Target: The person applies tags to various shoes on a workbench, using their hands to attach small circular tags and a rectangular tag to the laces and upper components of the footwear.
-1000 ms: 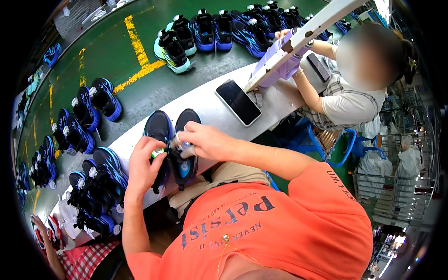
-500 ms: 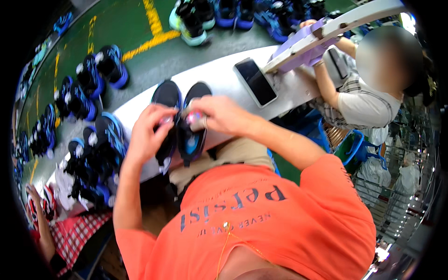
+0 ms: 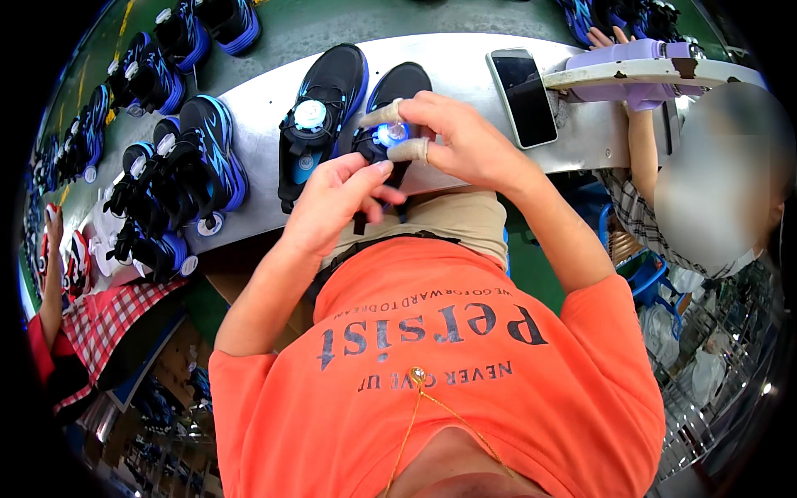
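Grey workbench [image 3: 465,58], black-blue shoes [image 3: 320,116], smartphone [image 3: 531,95]

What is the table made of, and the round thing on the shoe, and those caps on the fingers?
The table looks like bare metal: grey, smooth, dully shiny. The round dial on the black shoe looks like hard, glossy plastic; it catches the light. The finger caps on the right hand look like soft, matte rubber or cloth tape; I can't tell which.
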The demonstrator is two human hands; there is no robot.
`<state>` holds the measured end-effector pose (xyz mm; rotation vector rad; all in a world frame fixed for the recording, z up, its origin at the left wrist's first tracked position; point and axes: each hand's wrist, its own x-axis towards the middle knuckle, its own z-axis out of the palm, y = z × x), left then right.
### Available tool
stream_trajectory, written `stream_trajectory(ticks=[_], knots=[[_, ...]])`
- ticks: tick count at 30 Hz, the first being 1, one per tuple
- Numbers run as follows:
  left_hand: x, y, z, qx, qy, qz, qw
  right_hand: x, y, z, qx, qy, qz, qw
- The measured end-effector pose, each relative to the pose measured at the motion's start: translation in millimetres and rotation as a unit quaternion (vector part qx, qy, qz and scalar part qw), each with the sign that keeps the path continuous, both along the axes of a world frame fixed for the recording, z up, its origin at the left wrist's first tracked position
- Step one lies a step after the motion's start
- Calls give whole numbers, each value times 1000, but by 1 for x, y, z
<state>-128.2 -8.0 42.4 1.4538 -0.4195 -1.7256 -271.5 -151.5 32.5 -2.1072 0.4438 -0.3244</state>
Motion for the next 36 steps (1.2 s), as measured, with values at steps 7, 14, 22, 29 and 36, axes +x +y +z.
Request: stream_trajectory(ticks=[7,14,22,29,36], knots=[[-8,2,-5,-16,67,82,994,2,-5,2,-5,39,12,999],[-26,7,-8,-26,80,141,986,-2,3,-1,79,25,-6,997],[-22,2,-5,0,86,116,990,0,-16,-4,71,10,64,995],[-27,4,-9,-7,105,131,986,1,9,-6,114,11,-59,992],[-27,1,-11,38,67,112,991,2,-28,6,99,44,138,984]])
